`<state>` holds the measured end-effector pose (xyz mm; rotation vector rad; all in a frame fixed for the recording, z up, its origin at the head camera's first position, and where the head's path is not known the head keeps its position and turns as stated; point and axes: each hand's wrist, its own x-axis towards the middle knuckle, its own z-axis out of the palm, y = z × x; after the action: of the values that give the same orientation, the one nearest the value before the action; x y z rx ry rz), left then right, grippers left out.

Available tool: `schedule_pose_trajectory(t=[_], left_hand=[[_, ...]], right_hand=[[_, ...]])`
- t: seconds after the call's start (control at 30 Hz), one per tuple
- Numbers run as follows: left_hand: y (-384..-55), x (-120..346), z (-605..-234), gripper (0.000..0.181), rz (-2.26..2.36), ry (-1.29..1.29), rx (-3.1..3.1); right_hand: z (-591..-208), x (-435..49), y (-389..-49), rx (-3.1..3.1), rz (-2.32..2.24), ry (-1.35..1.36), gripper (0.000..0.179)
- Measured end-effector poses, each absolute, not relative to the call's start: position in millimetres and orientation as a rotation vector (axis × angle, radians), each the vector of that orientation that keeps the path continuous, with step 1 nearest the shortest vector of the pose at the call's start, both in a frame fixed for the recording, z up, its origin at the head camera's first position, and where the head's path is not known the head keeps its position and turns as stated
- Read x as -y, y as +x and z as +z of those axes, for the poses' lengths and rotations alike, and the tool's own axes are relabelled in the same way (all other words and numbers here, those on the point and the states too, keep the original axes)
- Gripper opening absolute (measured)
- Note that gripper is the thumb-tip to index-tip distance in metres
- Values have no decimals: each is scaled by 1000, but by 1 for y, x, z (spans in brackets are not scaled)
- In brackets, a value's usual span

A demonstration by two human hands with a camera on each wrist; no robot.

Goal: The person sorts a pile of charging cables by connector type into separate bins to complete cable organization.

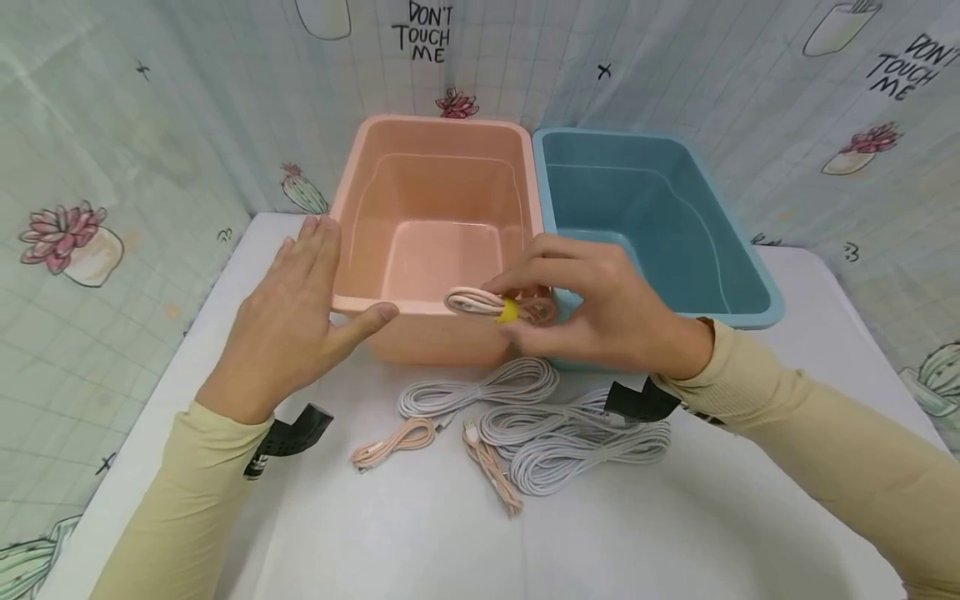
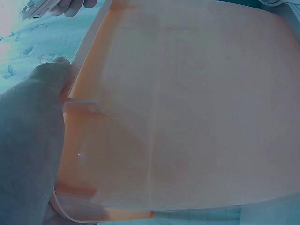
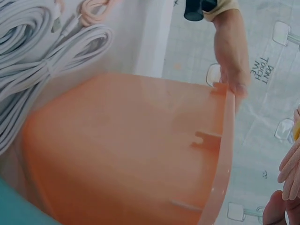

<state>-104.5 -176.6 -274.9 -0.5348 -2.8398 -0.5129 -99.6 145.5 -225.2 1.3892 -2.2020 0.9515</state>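
Observation:
My right hand (image 1: 592, 300) pinches a coiled pink cable (image 1: 471, 301) with a yellow tie (image 1: 508, 311) round its middle. In the head view this coil overlaps the near rim of the pink bin (image 1: 431, 308). Part of the same pink cable (image 3: 291, 171) shows at the edge of the right wrist view. My left hand (image 1: 285, 312) rests at the bin's near left corner, fingers straight along the side and thumb over the front rim. From the left wrist, the thumb (image 2: 51, 75) shows against the rim.
Right of the pink bin stands a blue bin (image 1: 750, 312). In front lie several coiled white cables (image 1: 551, 462), a pink coil (image 1: 393, 443) and another pink bundle (image 1: 491, 468) on the white table (image 1: 390, 542). A patterned curtain (image 1: 225, 92) hangs behind.

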Motion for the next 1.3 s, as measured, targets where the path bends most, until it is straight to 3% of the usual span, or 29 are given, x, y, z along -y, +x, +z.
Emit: schedule_pose_trajectory(t=[0.8, 1.3], left_hand=[[-103, 177, -276, 107, -506, -533, 2838], [-104, 176, -277, 107, -505, -521, 2830]], right_hand=[[-204, -140, -120, 2436, 1199, 1084, 26], [-189, -121, -154, 2504, 1489, 855, 24]])
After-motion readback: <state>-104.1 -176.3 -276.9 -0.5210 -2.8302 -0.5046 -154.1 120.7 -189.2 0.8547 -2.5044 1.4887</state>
